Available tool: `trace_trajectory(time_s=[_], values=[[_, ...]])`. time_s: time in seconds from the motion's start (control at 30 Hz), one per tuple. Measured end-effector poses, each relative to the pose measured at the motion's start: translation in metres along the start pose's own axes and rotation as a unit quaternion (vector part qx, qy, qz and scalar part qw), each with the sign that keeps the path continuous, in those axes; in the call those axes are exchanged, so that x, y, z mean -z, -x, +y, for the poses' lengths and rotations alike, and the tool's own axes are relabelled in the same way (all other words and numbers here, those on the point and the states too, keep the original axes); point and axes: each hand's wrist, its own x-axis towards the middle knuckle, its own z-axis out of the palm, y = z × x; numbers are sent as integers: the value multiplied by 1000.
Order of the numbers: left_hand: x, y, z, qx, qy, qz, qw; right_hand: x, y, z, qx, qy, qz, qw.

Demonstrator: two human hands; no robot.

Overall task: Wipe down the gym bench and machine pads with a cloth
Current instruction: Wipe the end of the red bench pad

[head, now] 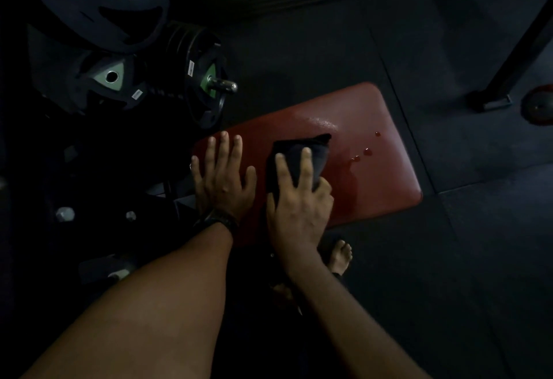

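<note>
A dark red padded bench pad [374, 115] lies below me, with wet streaks and a few droplets [366, 151] on its right half. A folded black cloth [299, 151] lies on the pad's middle. My right hand [299, 202] presses on the cloth, two fingers stretched over it and the others curled at its right edge. My left hand [223, 181] rests flat on the pad's left end, fingers spread, a dark band on the wrist.
Black weight plates [98, 10] with green hubs hang on a rack at the upper left, one chrome peg [223, 85] pointing toward the bench. A dark steel frame leg [508, 73] stands at the right. My bare foot [341, 256] is on the dark rubber floor beneath the bench.
</note>
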Motion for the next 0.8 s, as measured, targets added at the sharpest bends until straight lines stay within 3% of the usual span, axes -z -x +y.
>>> trace_trajectory(time_s=[0.07,0.13,0.3,0.37,0.5,0.63,0.67,0.8], values=[[0,1,1,1,2,4,1000,2,-24,10,131,13,-16,991],[2,1,2,-2,6,12,1000,10,-60,30,174,38,-24,984],[3,1,3,14,13,-6,1000,20,-64,71,-40,30,18,999],[4,0,4,12,8,-14,1000,16,-30,63,-76,35,27,996],[1,-1,2,8,-4,-12,1000,3,10,20,-49,21,-1,999],[1,0,2,9,-6,1,1000,2,-32,14,174,16,-35,984],[1,0,2,8,-5,4,1000,4,-51,20,190,25,-45,980],[2,0,4,10,1,-2,1000,13,-76,46,26,29,1,999]])
